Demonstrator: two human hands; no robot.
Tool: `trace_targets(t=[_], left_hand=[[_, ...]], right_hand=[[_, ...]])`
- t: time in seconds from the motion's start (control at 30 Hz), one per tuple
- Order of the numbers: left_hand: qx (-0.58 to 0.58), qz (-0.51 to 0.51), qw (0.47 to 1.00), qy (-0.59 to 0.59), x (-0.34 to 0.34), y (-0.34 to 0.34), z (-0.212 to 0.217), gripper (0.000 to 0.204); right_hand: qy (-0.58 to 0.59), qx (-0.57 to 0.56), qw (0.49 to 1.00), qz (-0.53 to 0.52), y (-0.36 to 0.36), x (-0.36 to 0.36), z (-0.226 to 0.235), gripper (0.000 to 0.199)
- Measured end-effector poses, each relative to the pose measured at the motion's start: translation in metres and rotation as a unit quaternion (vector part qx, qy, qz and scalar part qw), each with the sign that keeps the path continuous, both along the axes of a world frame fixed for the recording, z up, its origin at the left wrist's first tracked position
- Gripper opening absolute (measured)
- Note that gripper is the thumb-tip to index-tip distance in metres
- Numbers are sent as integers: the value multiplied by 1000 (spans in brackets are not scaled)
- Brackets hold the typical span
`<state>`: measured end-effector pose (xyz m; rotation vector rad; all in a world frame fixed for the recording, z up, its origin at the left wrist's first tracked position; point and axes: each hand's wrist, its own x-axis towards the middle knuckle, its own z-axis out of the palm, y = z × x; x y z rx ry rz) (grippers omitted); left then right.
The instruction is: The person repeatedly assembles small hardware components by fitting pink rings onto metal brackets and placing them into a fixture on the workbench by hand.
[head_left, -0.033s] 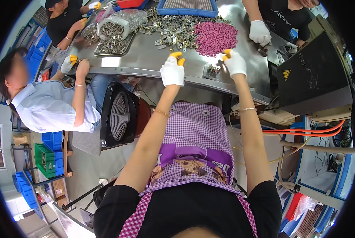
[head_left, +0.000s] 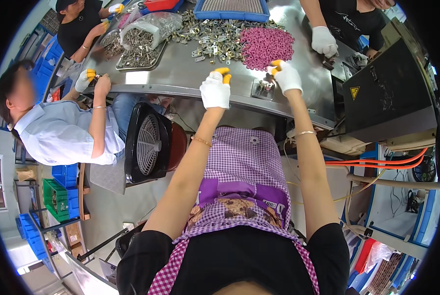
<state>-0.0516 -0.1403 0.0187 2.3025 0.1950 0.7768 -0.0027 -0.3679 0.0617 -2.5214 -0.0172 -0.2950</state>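
Note:
My left hand (head_left: 215, 90), in a white glove with yellow fingertips, is above the metal table's front edge. Its thumb and finger are bent toward each other in a pinch; anything between them is too small to make out. My right hand (head_left: 288, 79), gloved alike, is closed near the pink rings (head_left: 267, 46), its fingertips beside a small metal fixture (head_left: 263, 89). Something dark shows at those fingertips, but I cannot tell what it is. Behind my left hand lies a heap of small metal parts (head_left: 215, 44).
A blue tray (head_left: 232, 17) stands behind the metal parts. Left of them, a plastic bag (head_left: 142, 37) spills parts onto a metal tray (head_left: 136, 67). A co-worker's gloved hand (head_left: 323, 42) rests at the right, near a black machine box (head_left: 387, 88). Another person (head_left: 72, 128) sits at the left.
My right hand has shifted slightly left, closer to the small fixture. My left hand has moved a little right and toward me.

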Motion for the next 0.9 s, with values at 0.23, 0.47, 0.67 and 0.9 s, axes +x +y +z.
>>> trace_targets(t=[0.23, 0.47, 0.67, 0.9], left_hand=[[108, -11, 993, -53, 4, -11, -11, 13], [136, -17, 988, -66, -5, 2, -10, 17], [-29, -43, 997, 49, -14, -10, 17, 18], [-289, -218, 926, 107, -11, -38, 46, 23]], right_hand=[[42, -149, 988, 29, 4, 14, 6, 26], [-103, -114, 985, 75, 17, -72, 42, 21], [-30, 57, 988, 139, -3, -60, 0, 20], [92, 160, 971, 155, 2, -56, 18, 22]])
